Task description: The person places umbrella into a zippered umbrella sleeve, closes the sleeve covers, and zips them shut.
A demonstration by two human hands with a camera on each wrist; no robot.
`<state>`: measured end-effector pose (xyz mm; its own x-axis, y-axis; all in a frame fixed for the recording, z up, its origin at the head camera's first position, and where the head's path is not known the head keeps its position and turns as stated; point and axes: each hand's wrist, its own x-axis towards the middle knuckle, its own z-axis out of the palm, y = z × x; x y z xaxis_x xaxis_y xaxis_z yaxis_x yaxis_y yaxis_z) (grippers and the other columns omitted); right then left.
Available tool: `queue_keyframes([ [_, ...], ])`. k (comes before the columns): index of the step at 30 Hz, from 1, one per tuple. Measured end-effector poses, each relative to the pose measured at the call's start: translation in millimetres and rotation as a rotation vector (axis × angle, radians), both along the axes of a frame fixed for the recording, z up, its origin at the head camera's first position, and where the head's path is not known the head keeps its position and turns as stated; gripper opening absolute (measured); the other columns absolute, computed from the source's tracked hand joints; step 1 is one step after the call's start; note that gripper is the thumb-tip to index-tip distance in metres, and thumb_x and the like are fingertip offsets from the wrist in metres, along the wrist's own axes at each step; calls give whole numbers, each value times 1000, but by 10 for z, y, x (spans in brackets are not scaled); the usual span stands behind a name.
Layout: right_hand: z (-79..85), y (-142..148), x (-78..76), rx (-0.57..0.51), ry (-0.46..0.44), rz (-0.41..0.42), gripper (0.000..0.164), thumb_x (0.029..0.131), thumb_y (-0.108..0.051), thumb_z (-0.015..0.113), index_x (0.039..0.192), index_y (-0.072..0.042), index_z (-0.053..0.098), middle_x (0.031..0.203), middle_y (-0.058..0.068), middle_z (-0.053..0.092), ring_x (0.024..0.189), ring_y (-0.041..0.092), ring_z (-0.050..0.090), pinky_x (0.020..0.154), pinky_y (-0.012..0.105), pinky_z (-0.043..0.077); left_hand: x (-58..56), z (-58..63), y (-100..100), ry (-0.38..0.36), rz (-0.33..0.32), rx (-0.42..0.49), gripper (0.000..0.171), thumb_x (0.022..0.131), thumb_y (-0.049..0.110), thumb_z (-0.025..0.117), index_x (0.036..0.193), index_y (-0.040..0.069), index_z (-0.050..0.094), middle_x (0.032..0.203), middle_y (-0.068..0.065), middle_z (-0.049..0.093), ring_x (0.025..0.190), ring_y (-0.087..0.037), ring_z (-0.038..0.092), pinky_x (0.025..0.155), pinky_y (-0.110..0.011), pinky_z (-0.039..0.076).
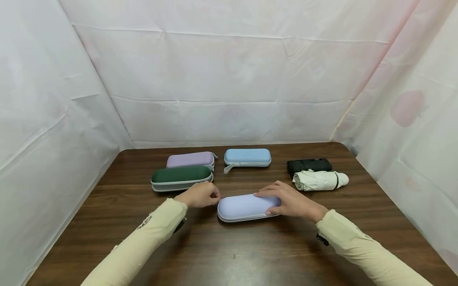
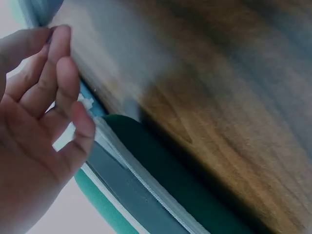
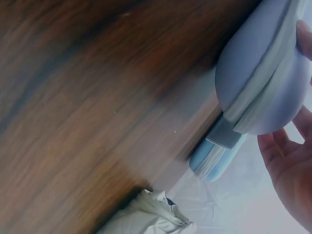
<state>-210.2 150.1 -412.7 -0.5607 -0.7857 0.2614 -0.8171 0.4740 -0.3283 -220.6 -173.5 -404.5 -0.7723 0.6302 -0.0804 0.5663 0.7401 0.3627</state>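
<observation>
Gripping oblong lavender hard-shell case (image 1: pixel 237 207) with right hand (image 1: pixel 288 201), pinching at its end with left hand (image 1: pixel 201 195); could skid through weak bracing.

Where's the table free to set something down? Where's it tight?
Free: table front, between the sleeves, before the lavender case; narrower, between blue case and black bundle. Crowded: left, green case close to purple case, left hand alongside; right, white bundle beside the black bundle.

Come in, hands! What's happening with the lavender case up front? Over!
Right hand holding lavender case by its right end. Left hand at its left end, pinch unclear. Case looks closed. Green case near left hand, nothing visibly blocking.
</observation>
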Motion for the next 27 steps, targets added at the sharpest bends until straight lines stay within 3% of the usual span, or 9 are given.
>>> queue_keyframes([
  [7,2,-60,25,0,53,-17,54,74,-28,82,124,-17,66,120,5,64,101,20,54,80,36,40,122,-30,-74,201,-52,-46,18,87,12,63,70,17,66,57,13,48,54,-3,42,53,-25,39],
  [16,-27,-59,73,-9,80,-52,53,73,-25,83,122,-17,67,117,5,65,98,18,55,77,35,38,256,-70,-137,235,-68,-17,19,87,12,64,70,18,66,57,15,46,54,-2,40,54,-24,39],
  [22,-55,-76,116,-24,85,-91,53,72,-24,84,121,-18,68,115,2,65,105,18,58,91,49,36,324,-85,-159,274,-80,-11,17,87,12,64,71,18,67,57,16,46,54,-1,40,53,-23,38],
  [27,-58,-100,178,-21,69,-161,51,73,-26,83,121,-20,68,114,1,66,105,20,57,95,52,35,346,-113,-163,302,-76,-17,16,86,14,65,71,19,67,58,17,46,56,-2,42,54,-24,39],
])
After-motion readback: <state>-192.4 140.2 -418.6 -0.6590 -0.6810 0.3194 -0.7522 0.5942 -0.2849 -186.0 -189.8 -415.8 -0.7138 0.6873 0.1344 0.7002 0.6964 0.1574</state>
